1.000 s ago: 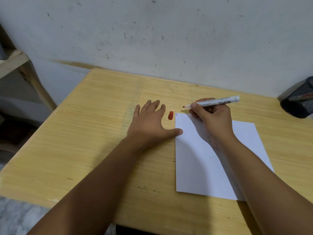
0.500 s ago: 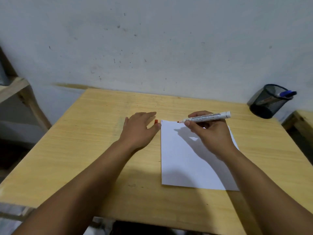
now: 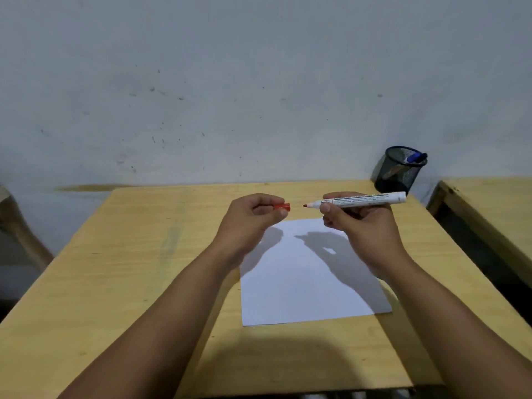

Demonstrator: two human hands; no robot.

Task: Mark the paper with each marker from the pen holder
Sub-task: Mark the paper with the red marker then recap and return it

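Observation:
A white sheet of paper [image 3: 305, 280] lies on the wooden table [image 3: 121, 272]. My right hand [image 3: 359, 226] holds a white marker [image 3: 362, 200] with a red tip level above the paper's far edge, tip pointing left. My left hand [image 3: 250, 220] pinches the red cap [image 3: 281, 207], its open end facing the tip a short gap away. A black mesh pen holder [image 3: 398, 171] stands at the table's far right corner with a blue-capped marker [image 3: 416, 158] leaning in it.
A pale wall [image 3: 259, 82] rises right behind the table. A second wooden table [image 3: 489, 203] stands to the right across a narrow gap. A wooden frame [image 3: 17, 234] shows at the left edge.
My left hand took the red cap off the table and lifted it. My right hand raised the marker off the paper; cap and tip now face each other. The camera tilted up.

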